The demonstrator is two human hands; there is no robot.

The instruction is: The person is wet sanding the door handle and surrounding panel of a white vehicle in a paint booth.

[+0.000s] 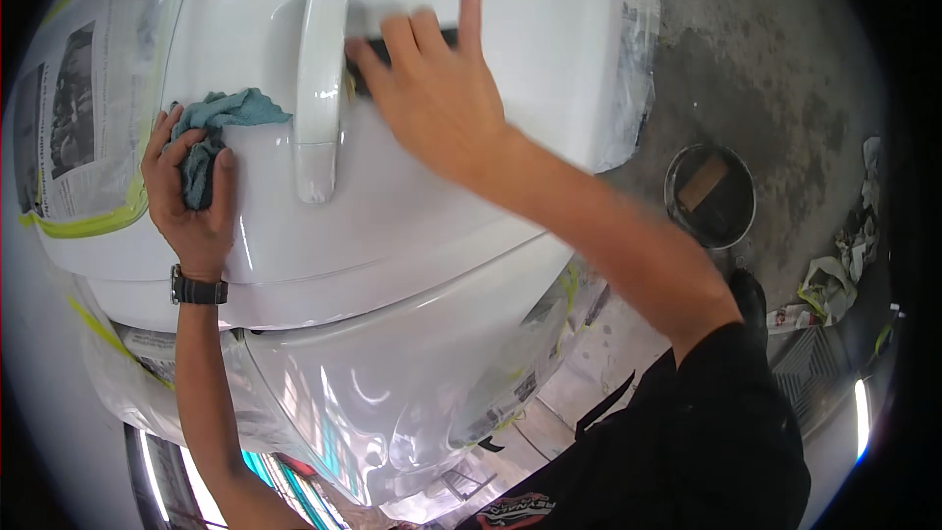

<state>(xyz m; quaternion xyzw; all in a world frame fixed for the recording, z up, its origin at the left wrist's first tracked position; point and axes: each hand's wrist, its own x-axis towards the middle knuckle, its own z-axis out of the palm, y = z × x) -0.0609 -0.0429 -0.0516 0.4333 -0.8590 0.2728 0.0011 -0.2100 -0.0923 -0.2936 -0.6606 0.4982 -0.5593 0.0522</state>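
Two bare hands work on a glossy white car door [530,0]. My left hand [186,191] is closed loosely round a crumpled teal cloth [235,110] and rests against the panel, left of the door handle [322,74]. My right hand [442,98] presses a dark flat pad [377,47] to the surface just right of that handle. Its thumb and little finger stick out, and the hand covers much of the pad. A bit of yellow shows at the pad's lower edge, too small to make out.
Newspaper and plastic masking [108,88] with yellow-green tape [93,226] covers the window side. More masking paper [638,49] hangs at the door's right edge. A dark bucket [672,191] holding a brown block [703,183] stands on the concrete floor. Crumpled paper [829,290] lies beyond.
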